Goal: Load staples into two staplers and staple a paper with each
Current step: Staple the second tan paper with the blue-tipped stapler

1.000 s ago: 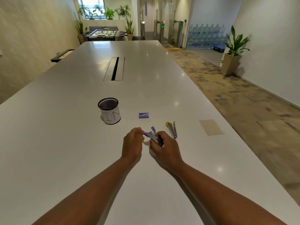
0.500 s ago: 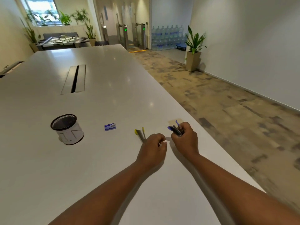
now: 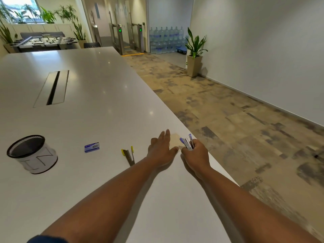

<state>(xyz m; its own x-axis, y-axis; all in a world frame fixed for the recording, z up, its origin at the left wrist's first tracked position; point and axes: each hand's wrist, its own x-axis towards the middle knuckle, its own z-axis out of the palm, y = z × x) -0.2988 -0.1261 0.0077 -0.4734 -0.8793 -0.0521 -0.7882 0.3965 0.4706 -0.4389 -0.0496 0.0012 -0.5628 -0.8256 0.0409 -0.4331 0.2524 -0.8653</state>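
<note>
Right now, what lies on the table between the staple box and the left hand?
In the head view, the yellow-tipped stapler lies open between the staple box and the left hand.

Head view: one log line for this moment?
step: stapling first paper | left hand: open, flat on paper | right hand: holds blue stapler | yellow stapler: on table

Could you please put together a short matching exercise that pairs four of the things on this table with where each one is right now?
Things:
1. purple stapler
2. yellow stapler
3. staple box
4. tan paper

Places:
A. lying open on the table, left of the left hand
B. gripped in the right hand
C. partly under the left hand's fingers
D. between the mesh cup and the yellow stapler

Pairs: 1-B, 2-A, 3-D, 4-C
</note>
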